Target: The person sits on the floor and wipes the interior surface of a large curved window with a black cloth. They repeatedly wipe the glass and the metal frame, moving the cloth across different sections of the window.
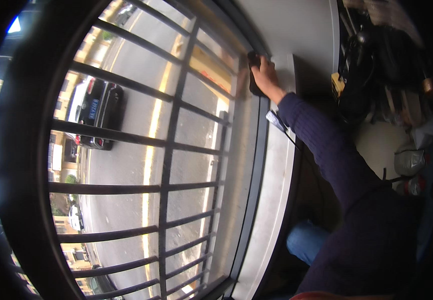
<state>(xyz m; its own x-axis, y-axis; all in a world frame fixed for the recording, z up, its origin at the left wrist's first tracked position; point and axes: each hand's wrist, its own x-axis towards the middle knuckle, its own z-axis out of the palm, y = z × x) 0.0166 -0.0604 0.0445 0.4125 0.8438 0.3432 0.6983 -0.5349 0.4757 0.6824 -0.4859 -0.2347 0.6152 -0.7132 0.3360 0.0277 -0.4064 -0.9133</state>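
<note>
My right hand (267, 77), in a dark ribbed sleeve, is closed around a dark, elongated object (254, 77) at the upper end of the window's lower frame. What this object is, I cannot tell. Just below the wrist, a small white piece with a printed label and a dark cable (275, 120) lies on the pale sill (276, 176). The barred window (171, 123) fills the left and middle of the view. My left hand is out of view.
A light grey panel (299, 26) adjoins the sill. Right of it are dark cluttered items, a yellow box (337, 85) and a grey-and-red container (409, 163). My knee in blue jeans (306, 240) is beside the sill. Outside are a road and a parked black car (105, 112).
</note>
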